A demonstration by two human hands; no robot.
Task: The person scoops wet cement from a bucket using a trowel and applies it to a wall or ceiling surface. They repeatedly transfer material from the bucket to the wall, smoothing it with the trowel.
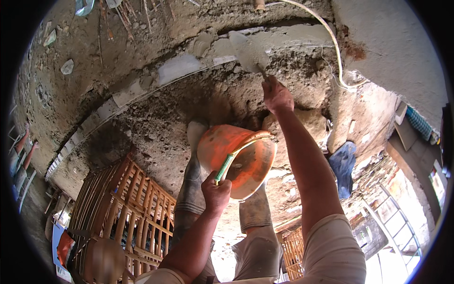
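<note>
My left hand [217,193] is closed round the green grip of the handle of an orange bucket [215,149]. The bucket hangs tilted in front of my legs, its mouth toward the lower right, with greyish residue inside. My right arm stretches forward, and the right hand [278,96] grips a trowel [249,53] by its handle. Grey mortar smears the trowel's blade, which lies over a curved-looking row of pale blocks [178,67]. Whether the blade touches the row I cannot tell. A thin pale line runs along the row's near edge.
A slatted bamboo crate [137,203] stands at lower left. A pale hose [336,42] loops down at upper right beside a grey slab [392,42]. Blue cloth [344,165] lies right of my arm, near a ladder [392,222]. Another person's arm [29,156] shows at far left.
</note>
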